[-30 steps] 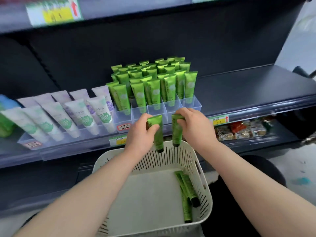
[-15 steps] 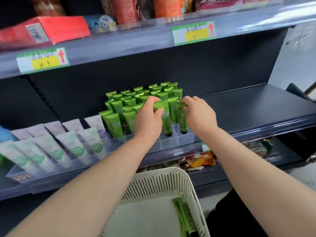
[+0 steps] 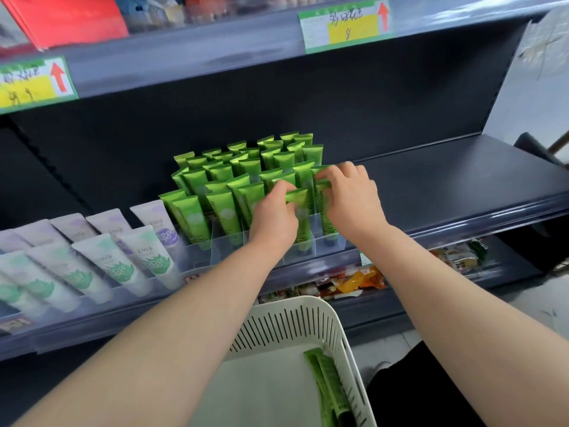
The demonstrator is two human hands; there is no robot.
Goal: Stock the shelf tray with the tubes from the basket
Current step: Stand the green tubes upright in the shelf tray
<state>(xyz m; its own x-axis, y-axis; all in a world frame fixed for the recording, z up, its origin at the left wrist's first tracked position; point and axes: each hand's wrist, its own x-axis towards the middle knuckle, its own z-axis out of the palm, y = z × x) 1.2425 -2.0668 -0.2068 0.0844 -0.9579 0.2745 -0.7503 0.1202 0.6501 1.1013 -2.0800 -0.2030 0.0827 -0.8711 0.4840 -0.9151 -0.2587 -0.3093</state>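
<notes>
Green tubes (image 3: 191, 217) upright in clear tray (image 3: 215, 254)

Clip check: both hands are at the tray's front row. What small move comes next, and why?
Probably release: the left hand and right hand each pinch the top of a glossy green tube, both standing caps-down in front compartments of the clear plastic tray. More green tubes lie in the white slotted basket.
</notes>
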